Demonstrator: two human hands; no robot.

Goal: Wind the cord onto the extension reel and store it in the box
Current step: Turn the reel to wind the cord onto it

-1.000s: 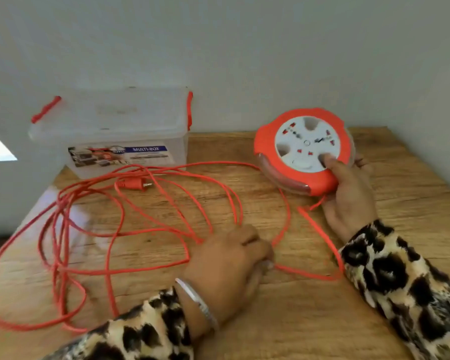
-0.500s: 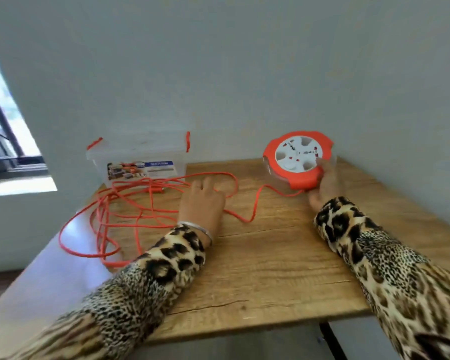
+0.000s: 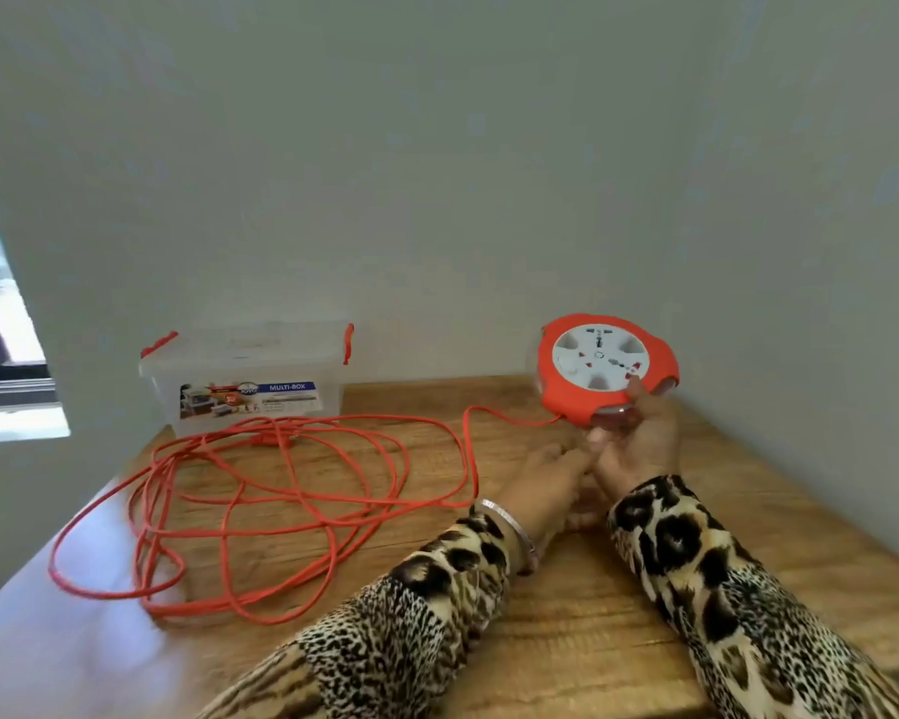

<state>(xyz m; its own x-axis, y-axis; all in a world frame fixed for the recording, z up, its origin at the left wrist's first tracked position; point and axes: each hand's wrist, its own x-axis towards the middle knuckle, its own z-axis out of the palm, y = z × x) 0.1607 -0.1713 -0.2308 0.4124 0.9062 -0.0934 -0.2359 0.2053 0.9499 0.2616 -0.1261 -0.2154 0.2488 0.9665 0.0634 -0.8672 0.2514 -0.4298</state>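
Observation:
An orange and white extension reel is tilted up off the table at the back right, and my right hand holds it from below with the thumb on its white socket face. The orange cord lies in loose tangled loops over the left half of the wooden table, and one strand runs up to the reel. My left hand reaches toward the reel, fingers apart, holding nothing, right beside my right hand. A clear plastic box with a lid and orange clips stands at the back left.
White walls close the table in at the back and the right. A window is at the far left. The cord's loops hang past the table's left edge.
The reel has been lifted and tilted higher in my right hand. My left hand has left the cord and moved right, up to the reel. The camera has shifted.

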